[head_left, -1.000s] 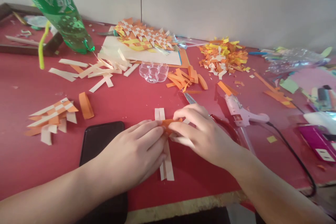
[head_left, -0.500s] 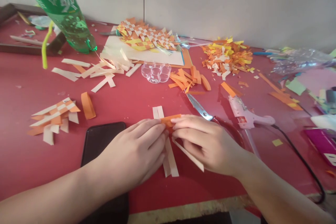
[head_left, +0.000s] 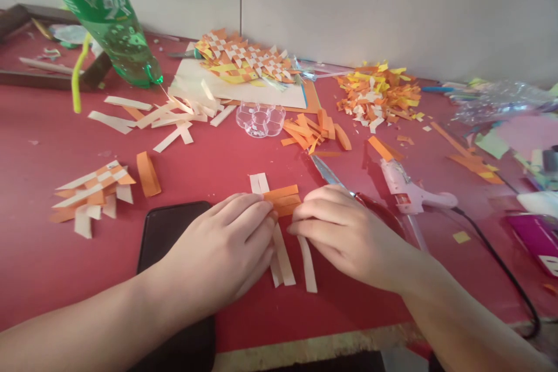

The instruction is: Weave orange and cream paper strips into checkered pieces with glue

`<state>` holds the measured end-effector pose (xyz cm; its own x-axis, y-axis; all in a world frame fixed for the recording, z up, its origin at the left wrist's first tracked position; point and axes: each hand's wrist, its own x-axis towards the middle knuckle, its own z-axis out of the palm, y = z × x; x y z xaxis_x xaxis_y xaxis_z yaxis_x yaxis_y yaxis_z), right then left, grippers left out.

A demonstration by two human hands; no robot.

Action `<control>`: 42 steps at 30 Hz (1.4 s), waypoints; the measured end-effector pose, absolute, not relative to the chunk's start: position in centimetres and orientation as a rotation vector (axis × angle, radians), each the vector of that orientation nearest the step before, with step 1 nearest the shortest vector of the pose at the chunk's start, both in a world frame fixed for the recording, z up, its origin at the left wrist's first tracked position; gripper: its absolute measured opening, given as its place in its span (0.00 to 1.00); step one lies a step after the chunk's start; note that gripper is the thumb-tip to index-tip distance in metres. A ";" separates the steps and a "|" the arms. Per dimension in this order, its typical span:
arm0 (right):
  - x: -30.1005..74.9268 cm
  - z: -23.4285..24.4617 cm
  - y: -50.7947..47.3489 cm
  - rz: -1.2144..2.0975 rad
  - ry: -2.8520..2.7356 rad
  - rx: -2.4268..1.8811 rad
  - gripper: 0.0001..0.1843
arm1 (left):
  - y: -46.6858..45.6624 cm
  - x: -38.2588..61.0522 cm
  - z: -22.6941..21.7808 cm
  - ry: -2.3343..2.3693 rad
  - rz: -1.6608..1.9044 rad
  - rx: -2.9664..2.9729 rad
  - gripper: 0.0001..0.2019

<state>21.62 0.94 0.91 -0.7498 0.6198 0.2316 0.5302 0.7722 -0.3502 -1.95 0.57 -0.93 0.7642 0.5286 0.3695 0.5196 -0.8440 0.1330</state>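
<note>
My left hand (head_left: 220,253) lies flat on the red table (head_left: 226,157), fingers pressing the left ends of orange paper strips (head_left: 282,199) that cross cream paper strips (head_left: 283,258). My right hand (head_left: 344,232) pinches the right side of the same small weave, fingertips on a cream strip (head_left: 307,264) that runs toward me. The weave sits between both hands, partly hidden by the fingers.
A black phone (head_left: 163,232) lies under my left wrist. Scissors (head_left: 333,177) and a pink glue gun (head_left: 405,189) lie behind my right hand. Loose cream strips (head_left: 170,119), orange strips (head_left: 311,128), a clear tray (head_left: 260,119), woven mats (head_left: 239,61), scraps (head_left: 377,93) and a green bottle (head_left: 108,17) stand farther back.
The slanting cream strip in my right hand has been laid straight beside the other two. More orange strips now show between the fingertips. Both hands stayed in place.
</note>
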 end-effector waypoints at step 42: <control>20.3 -0.2 0.3 0.440 -2.385 -1.100 0.08 | 0.6 -1.9 -1.1 0.792 0.693 2.927 0.10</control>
